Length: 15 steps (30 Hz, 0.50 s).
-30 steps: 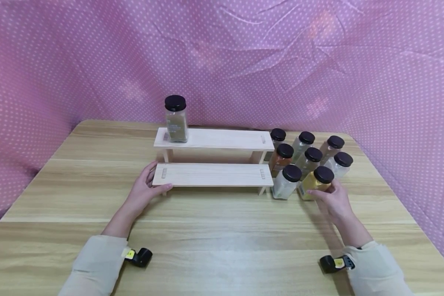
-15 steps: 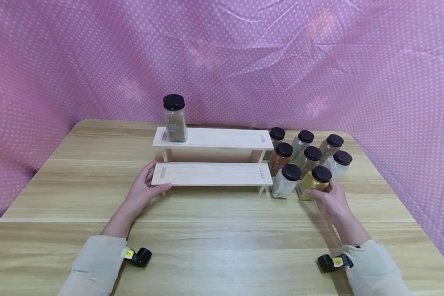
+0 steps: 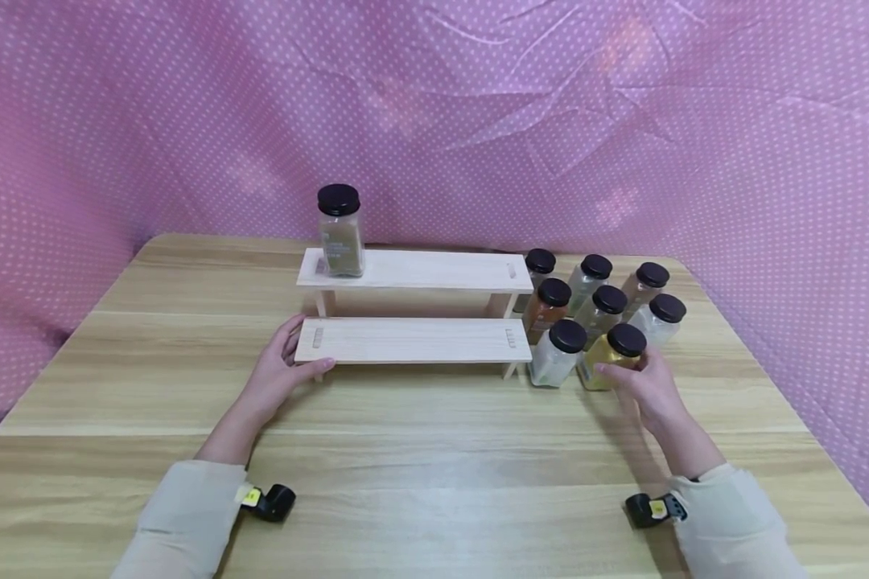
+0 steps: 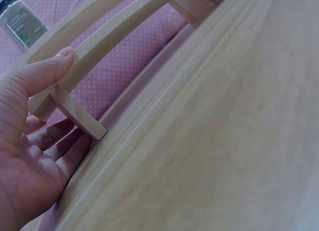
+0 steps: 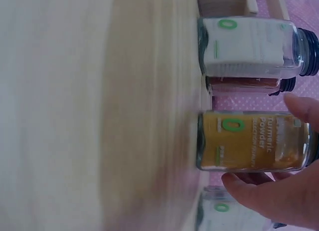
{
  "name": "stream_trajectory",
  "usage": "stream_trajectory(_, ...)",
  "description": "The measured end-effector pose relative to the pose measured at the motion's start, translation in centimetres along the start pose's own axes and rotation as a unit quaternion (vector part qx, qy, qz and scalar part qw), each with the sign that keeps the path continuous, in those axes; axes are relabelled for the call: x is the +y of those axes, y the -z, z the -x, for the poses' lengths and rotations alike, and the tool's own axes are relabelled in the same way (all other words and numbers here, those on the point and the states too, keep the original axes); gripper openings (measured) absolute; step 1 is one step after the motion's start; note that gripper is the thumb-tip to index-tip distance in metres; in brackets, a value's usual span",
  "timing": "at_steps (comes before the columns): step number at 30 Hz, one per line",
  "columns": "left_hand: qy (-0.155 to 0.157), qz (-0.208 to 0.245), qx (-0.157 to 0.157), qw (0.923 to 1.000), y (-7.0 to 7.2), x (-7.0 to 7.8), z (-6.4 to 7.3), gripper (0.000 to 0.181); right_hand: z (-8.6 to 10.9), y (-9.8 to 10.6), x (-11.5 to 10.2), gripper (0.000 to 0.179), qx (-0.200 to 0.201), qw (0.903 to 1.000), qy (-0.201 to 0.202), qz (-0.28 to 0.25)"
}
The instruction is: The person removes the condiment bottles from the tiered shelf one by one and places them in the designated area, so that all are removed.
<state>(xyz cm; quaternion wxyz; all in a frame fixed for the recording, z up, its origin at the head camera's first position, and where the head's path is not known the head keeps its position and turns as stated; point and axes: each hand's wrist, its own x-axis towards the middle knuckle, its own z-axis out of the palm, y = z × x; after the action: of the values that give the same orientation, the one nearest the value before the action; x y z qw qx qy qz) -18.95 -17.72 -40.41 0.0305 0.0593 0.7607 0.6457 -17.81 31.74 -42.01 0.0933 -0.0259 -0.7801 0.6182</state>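
My left hand [image 3: 277,376] grips the left end of the lower tier [image 3: 413,340] of a small two-tier wooden rack. Its thumb lies on the board, and the other fingers go behind the leg [image 4: 79,114]. On the right, my right hand [image 3: 655,396] holds a turmeric powder jar [image 5: 239,141], with the thumb on one side and fingers on the other. This jar has yellow contents and a black lid, and it stands upright on the table. One jar of greenish-brown powder [image 3: 343,248] stands at the left of the upper tier [image 3: 442,270].
Several other black-lidded spice jars crowd right of the rack, including a white one [image 3: 553,362] and a reddish one [image 3: 543,316]. The wooden table [image 3: 420,450] stretches in front. Pink dotted cloth [image 3: 434,121] hangs behind.
The turmeric jar's lid shifts very slightly left with my right hand around it. My left hand stays on the rack; the whole head view drifts a little.
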Motion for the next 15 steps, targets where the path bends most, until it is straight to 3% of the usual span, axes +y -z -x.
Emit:
stream_trajectory(8, -0.003, 0.001, -0.002, 1.0000, 0.1, 0.0, -0.1, 0.092, -1.6, 1.3, 1.4, 0.059, -0.002, 0.9975, 0.013, -0.069)
stream_trajectory(10, -0.004, 0.001, -0.001, 1.0000, 0.1, 0.0, -0.1, 0.091, -1.8, 1.5, 1.4, 0.061, 0.000, 0.9980, 0.011, -0.062)
stream_trajectory(15, -0.009, 0.000, 0.004, 1.0000, 0.0, -0.2, -0.1, 0.090, -1.6, 1.8, -1.1, 0.070, 0.003, 0.9994, -0.032, 0.011)
